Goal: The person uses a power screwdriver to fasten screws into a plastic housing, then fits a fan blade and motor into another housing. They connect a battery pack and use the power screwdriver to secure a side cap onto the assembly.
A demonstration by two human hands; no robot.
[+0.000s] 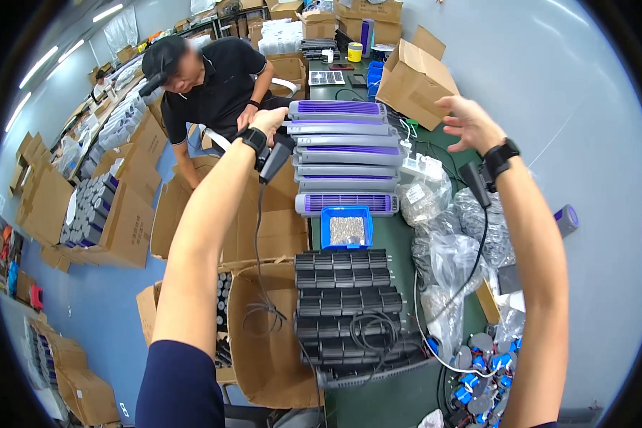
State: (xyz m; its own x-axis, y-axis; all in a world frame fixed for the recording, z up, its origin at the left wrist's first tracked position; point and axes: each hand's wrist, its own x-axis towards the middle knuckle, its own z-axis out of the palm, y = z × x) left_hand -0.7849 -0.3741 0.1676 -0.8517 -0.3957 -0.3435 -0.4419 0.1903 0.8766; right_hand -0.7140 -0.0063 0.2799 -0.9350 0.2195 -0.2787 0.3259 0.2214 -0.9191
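The purple-and-grey bars (346, 151) lie side by side on the green table (378, 406), in a row running straight away from the person, each with its long axis across the table, left to right. The farthest bar (337, 108) lies between the two hands: rightward of the left hand (268, 125), leftward of the right hand (469, 125). The left is much the nearer — right by that bar's left end — though its fingers are partly hidden, so I cannot tell whether they grip it or merely rest beside it. The right hand is empty, fingers spread and bent, well apart from the bar's other end and in front of a cardboard box (419, 80).

On the near side of the row sits a blue tray (347, 247) of small bits, then black slatted rollers (346, 307), also lying crosswise. Clear plastic bags (455, 250) lie along the right — and a co-worker (217, 82) sits at the far left, beyond the left forearm.
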